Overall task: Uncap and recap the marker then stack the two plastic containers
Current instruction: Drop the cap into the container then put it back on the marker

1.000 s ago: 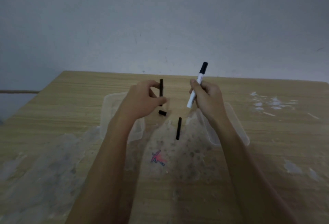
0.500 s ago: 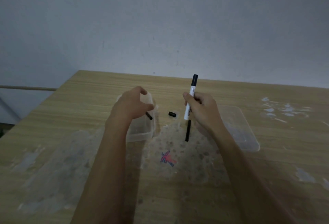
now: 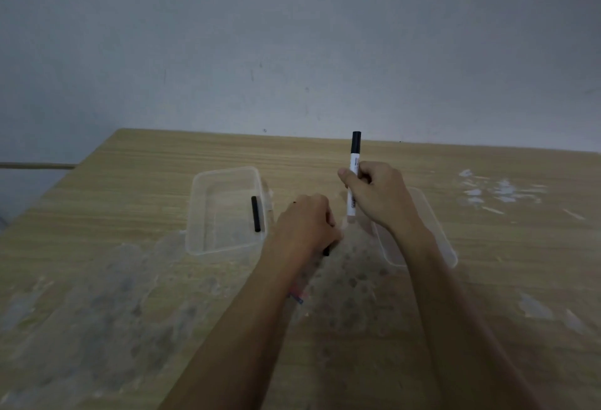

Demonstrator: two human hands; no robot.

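Upright, white marker [image 3: 353, 178] gripped in right hand [image 3: 377, 196], left hand [image 3: 305, 225] just left of it curled over a black stick [image 3: 326, 251], clear containers [image 3: 224, 208] either side on table [image 3: 130, 279], another black stick [image 3: 255, 213] inside left one, right container [image 3: 435, 230] partly hidden by right forearm.

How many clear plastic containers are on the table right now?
2. One container sits left of the left hand, holding a black stick. The other container lies partly hidden behind the right hand.

The left hand [image 3: 304, 224] has let a black stick [image 3: 256, 213] drop into the left container [image 3: 198, 211], then moved right, closing over the desk's loose black pieces.
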